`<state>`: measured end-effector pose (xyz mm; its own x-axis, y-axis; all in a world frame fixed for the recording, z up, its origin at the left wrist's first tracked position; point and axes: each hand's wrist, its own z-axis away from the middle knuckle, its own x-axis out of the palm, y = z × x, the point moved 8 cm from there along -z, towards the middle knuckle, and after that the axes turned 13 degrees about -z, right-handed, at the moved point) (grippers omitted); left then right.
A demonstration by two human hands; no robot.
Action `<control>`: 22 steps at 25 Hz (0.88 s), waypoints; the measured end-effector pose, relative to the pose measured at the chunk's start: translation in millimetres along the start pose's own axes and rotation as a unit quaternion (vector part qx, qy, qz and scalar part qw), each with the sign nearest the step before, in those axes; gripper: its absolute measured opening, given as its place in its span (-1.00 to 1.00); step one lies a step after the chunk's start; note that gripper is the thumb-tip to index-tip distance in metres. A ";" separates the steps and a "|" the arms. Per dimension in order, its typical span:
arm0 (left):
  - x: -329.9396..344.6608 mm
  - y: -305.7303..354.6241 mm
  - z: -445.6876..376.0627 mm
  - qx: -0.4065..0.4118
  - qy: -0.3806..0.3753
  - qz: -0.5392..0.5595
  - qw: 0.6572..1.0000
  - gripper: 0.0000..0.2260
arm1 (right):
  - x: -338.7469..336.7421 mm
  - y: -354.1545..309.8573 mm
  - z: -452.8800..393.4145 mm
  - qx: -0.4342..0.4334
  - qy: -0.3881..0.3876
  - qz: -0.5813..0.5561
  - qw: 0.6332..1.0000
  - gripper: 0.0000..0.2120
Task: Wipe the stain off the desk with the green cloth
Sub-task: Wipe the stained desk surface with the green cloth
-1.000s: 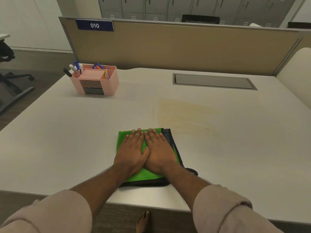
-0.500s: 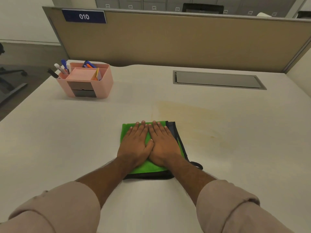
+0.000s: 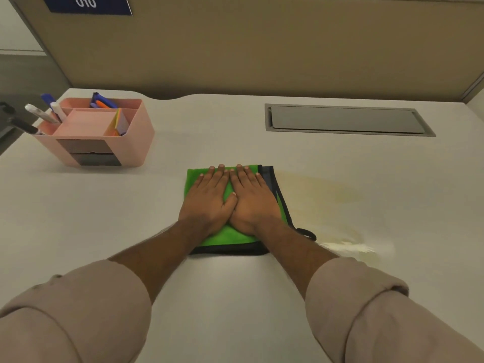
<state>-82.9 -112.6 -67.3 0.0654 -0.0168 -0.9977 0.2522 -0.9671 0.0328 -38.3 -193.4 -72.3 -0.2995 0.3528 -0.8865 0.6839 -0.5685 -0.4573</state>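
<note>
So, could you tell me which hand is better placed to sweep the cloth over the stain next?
Probably the right hand. Both hands lie flat on the green cloth, but the yellowish stain spreads to the cloth's right, on that hand's side; the left hand would have to cross over.

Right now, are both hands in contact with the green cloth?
Touching. The head view shows the left hand and right hand pressed flat, side by side, on the green cloth, fingers spread over its top with no gap visible beneath the palms.
</note>
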 end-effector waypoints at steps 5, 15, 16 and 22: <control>3.2 -5.0 -46.0 0.016 -0.002 -0.008 1.000 -0.36 | -6.1 20.5 -40.8 0.010 -0.001 0.006 1.000 -0.31; 8.2 7.9 -127.1 0.028 -0.017 -0.009 0.999 -0.39 | -28.3 71.4 -98.1 0.040 -0.016 0.030 0.999 -0.30; 7.5 10.7 -133.5 0.029 -0.018 -0.010 0.999 -0.39 | -31.7 75.8 -101.8 0.043 -0.016 0.035 0.998 -0.30; 10.3 19.0 -153.7 0.042 -0.020 -0.016 0.999 -0.39 | -37.5 92.2 -111.9 0.059 -0.014 0.038 0.997 -0.32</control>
<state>71.0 -92.1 -67.8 0.0198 0.0056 -0.9998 0.1714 -0.9852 -0.0021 110.4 -175.9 -73.3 -0.2696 0.2847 -0.9199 0.6233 -0.6766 -0.3921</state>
